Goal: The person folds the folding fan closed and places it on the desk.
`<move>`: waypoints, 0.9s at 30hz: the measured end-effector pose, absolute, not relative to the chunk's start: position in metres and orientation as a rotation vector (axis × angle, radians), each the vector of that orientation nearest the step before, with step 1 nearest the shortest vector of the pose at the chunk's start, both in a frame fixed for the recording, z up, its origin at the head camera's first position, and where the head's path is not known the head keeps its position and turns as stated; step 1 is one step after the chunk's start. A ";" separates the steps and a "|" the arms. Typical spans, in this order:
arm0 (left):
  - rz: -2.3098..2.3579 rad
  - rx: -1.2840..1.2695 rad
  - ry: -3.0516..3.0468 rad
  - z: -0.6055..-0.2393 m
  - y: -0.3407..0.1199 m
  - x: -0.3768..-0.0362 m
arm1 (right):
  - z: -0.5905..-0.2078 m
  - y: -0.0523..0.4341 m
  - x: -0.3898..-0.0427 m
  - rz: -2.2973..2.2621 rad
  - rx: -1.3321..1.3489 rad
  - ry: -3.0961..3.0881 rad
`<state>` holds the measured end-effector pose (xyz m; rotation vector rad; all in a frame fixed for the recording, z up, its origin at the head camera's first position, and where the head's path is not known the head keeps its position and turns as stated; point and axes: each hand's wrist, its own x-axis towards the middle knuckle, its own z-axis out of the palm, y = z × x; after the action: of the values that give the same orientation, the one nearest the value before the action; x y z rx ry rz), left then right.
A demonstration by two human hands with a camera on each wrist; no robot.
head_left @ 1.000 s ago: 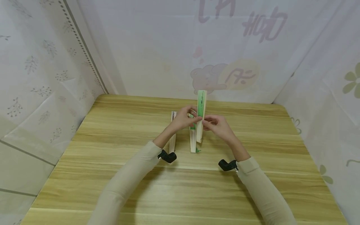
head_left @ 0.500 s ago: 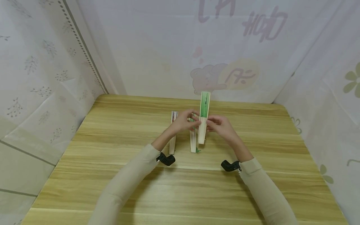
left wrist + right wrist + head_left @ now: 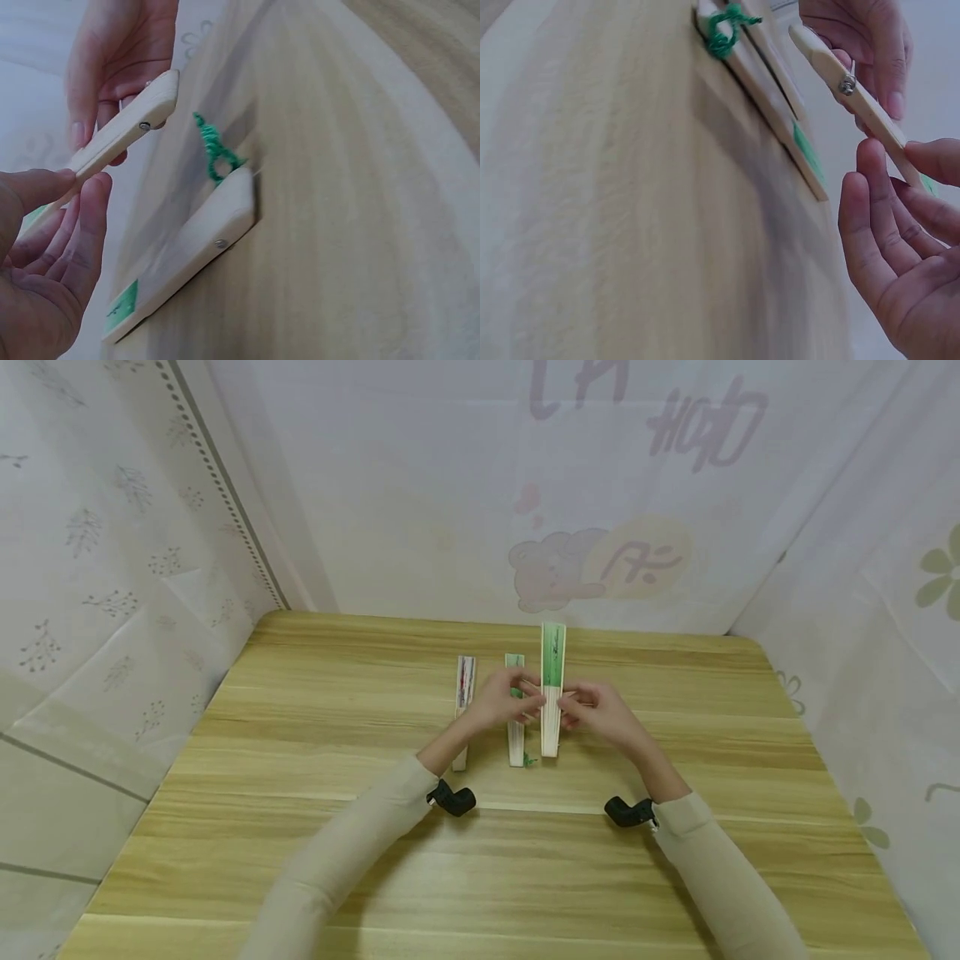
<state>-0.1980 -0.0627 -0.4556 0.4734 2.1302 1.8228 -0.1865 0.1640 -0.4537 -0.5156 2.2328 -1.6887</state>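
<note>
You held a closed green folding fan [image 3: 552,689] just above the bench [image 3: 300,860], your left hand [image 3: 504,702] and right hand [image 3: 600,708] each pinching its pale wooden ribs from either side. The fan's slim slats met at a metal rivet [image 3: 144,126] near the rounded end. Beside it lay a second fan [image 3: 514,727], flat on the grained wood, a green cord [image 3: 214,150] knotted at its pivot. A third fan [image 3: 462,710], showing red marks, lay further left, partly hidden behind your left wrist. The wrist views were blurred at the edges. Patterned white cloth [image 3: 420,485] closed in three sides; the near half of the bench lay open.
</note>
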 end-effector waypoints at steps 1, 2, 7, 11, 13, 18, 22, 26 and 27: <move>1.820 0.469 2.124 -0.457 -0.062 -0.197 | -0.454 0.165 -0.186 -1.685 -0.512 2.229; 1.817 0.466 2.117 -0.457 -0.061 -0.196 | -0.454 0.166 -0.184 -1.681 -0.511 2.221; 1.801 0.460 2.088 -0.458 -0.058 -0.193 | -0.456 0.169 -0.181 -1.673 -0.510 2.211; 1.785 0.448 2.082 -0.458 -0.056 -0.191 | -0.456 0.170 -0.181 -1.666 -0.493 2.204; 1.778 0.436 2.081 -0.459 -0.056 -0.191 | -0.456 0.170 -0.181 -1.655 -0.472 2.207; 1.768 0.412 2.077 -0.459 -0.055 -0.190 | -0.456 0.170 -0.181 -1.635 -0.433 2.210; 1.769 0.398 2.063 -0.460 -0.054 -0.189 | -0.459 0.171 -0.182 -1.628 -0.424 2.212; 1.749 0.397 2.077 -0.461 -0.052 -0.188 | -0.463 0.173 -0.182 -1.627 -0.418 2.219; 1.742 0.397 2.084 -0.461 -0.051 -0.188 | -0.464 0.173 -0.183 -1.628 -0.415 2.219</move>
<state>-0.1877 -0.0511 -0.4611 0.3966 2.0842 1.7423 -0.1825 0.1730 -0.4643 -0.4153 2.2193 -1.6279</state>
